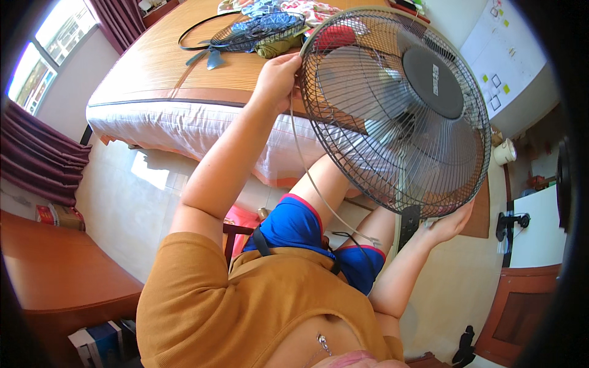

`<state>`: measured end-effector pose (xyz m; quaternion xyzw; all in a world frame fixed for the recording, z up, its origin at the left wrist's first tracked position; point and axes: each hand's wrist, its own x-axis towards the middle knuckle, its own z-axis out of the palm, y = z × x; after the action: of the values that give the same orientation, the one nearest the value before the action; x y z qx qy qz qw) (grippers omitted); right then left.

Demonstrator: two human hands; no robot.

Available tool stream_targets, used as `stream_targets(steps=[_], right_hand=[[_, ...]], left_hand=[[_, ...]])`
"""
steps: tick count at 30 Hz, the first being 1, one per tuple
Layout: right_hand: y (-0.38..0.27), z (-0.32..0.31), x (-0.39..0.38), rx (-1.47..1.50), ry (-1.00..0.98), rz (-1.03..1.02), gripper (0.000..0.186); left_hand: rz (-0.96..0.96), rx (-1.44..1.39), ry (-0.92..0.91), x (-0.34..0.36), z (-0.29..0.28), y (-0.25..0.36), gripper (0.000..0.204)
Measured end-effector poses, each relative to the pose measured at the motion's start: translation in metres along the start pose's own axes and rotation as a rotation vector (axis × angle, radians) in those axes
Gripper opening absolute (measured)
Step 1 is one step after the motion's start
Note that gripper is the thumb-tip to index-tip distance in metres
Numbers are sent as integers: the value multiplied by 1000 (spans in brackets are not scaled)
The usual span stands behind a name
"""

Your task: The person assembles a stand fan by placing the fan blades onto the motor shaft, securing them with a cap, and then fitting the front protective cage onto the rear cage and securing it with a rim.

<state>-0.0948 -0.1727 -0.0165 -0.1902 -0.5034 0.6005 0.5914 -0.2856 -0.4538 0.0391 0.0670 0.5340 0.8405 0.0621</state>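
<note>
A round fan head (392, 122) with a dark wire guard and grey translucent blades is tilted in front of me, above my lap. My left hand (279, 80) is closed on the upper left edge of its guard. From that hand a thin pale band (307, 175) hangs in a curve, its lower end near my thigh. Along the guard's top edge runs a similar pale rim (392, 13). My right hand (451, 224) grips the lower right edge, beside the dark fan stem (408, 224); its fingers are partly hidden behind the guard.
Ahead is a bed with a woven mat (147, 61). On it lie a second wire fan guard (257, 32), a black ring (187, 37), blue-grey blades (215, 59) and crumpled clothes (264, 7). A wooden desk (61, 264) stands left; a white bin (505, 151) sits right.
</note>
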Motion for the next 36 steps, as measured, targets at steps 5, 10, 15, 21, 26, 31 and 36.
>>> stream_targets(steps=[5,10,15,21,26,31,36], right_hand=[[2,-2,2,1,17,32,42],[0,-1,2,-11,9,17,44],[-16,13,-9,8,88,124,43],[-7,5,-4,-17,44,39,43],[-7,3,-2,-57,51,28,42],[-15,8,-4,-23,116,129,43],[-8,-5,0,-31,2,145,46]], left_hand=[[39,151,64,1,-5,-4,28],[158,214,116,11,2,-18,26],[218,229,167,23,0,-21,25],[223,308,228,15,10,-13,23],[163,184,195,22,6,-15,24],[106,173,156,29,4,-8,24],[53,289,149,42,4,3,25]])
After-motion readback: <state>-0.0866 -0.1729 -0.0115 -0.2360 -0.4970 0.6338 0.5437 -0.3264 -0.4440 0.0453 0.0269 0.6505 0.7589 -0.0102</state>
